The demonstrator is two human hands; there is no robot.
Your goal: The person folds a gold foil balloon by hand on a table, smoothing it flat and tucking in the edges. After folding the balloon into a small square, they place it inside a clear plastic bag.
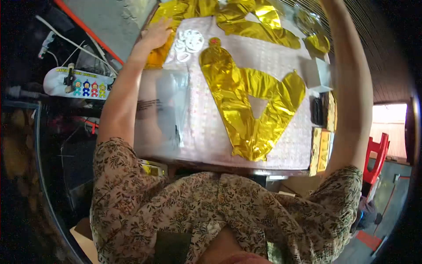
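A flat gold foil balloon (228,105), shaped like the letter A, lies on the pale patterned tabletop (281,154). My left hand (157,34) is at the upper left, its fingers spread over gold foil (169,15) along the far left edge. Beside it lies a cluster of white rings or ribbon loops (190,43). More gold foil (259,26) lies flat across the far side. My right arm reaches up past the top right edge, and its hand is out of frame. Clear plastic bags (169,105) lie below my left hand.
A white box (319,75), a black object (316,111) and a yellow-labelled box (321,152) line the right edge. Crumpled clear plastic (307,22) is at the far right. A skateboard deck (79,83) and cables are at left, a red stool (376,158) at right.
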